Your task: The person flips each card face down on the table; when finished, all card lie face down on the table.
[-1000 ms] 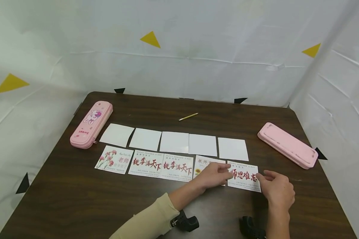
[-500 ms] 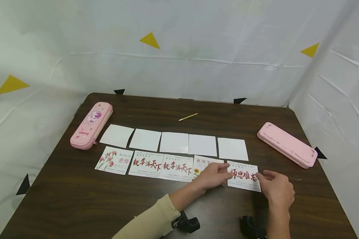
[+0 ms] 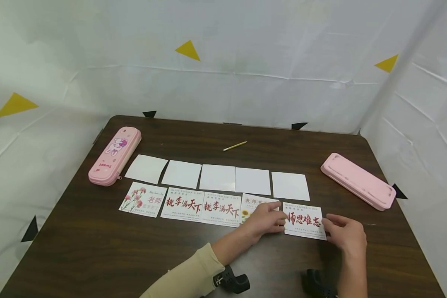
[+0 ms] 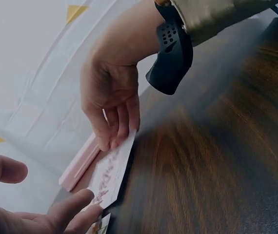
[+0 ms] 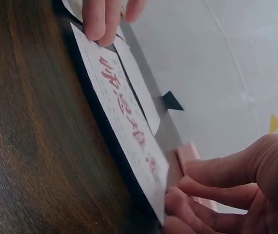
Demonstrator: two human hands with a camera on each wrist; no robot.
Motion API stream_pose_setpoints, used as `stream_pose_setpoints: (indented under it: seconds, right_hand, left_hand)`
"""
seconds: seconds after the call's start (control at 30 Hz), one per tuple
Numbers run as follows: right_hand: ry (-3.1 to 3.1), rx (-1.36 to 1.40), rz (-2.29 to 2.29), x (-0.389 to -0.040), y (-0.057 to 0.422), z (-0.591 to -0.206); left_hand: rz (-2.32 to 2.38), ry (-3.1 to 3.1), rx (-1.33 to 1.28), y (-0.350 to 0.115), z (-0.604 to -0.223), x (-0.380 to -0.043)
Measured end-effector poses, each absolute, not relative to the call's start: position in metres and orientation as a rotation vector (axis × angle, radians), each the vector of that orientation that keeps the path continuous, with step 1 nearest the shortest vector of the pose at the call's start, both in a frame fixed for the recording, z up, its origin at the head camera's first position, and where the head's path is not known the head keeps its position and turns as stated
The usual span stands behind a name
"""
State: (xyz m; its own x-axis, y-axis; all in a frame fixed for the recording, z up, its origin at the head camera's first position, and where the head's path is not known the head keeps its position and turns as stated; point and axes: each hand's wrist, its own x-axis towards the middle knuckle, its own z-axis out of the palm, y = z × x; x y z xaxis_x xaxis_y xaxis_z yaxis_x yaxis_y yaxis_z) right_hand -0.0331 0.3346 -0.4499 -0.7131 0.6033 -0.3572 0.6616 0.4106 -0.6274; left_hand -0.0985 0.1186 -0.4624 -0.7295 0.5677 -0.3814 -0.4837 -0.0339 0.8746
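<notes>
A white greeting card (image 3: 304, 222) with red Chinese characters lies at the right end of the near row of printed cards. My right hand (image 3: 347, 235) is at its right edge, thumb and curled fingers pinching the end of the card, as the right wrist view shows. At the card's left edge are the fingertips of my left hand (image 3: 264, 219), its thumb held apart in the left wrist view. This left hand partly covers a sunflower card (image 3: 251, 203). Farther left lie two matching red-lettered cards (image 3: 182, 205) and a carnation card (image 3: 143, 199).
Behind the printed cards runs a row of several blank white cards (image 3: 217, 178). A pink pencil case (image 3: 113, 156) lies at left, another pink case (image 3: 357, 181) at right. A short yellow pencil (image 3: 235, 146) lies farther back on the dark wooden table (image 3: 97, 248).
My right hand has shifted slightly right and nearer, its thumb now at the card's edge. The red-lettered card has moved slightly right, and my left fingers have drawn back to its left edge.
</notes>
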Motion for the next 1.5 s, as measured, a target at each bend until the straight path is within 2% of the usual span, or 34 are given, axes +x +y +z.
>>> stream_pose_setpoints:
  seconds: [0.2,0.53,0.8,1.13,1.33,1.5]
  right_hand:
    - [2.548,1.109,-1.297,-0.032,0.342,-0.455]
    - [2.351,0.962,-1.567,-0.028,0.360,-0.444]
    - [2.183,0.814,-1.835,-0.023,0.366,-0.438]
    - [2.376,0.869,-1.633,-0.028,0.360,-0.442]
    - [2.484,0.919,-1.550,-0.030,0.354,-0.449]
    - [2.537,1.030,-1.464,-0.033,0.348,-0.452]
  left_hand:
    - [1.892,1.352,0.016,0.116,-0.465,-0.099]
    - [1.938,1.331,0.036,0.113,-0.466,-0.103]
    - [1.928,1.549,0.212,0.111,-0.467,-0.105]
    - [1.804,2.053,0.509,0.119,-0.474,-0.112]
    - [1.695,2.202,0.516,0.122,-0.474,-0.112]
    - [1.702,2.076,0.458,0.121,-0.472,-0.105]
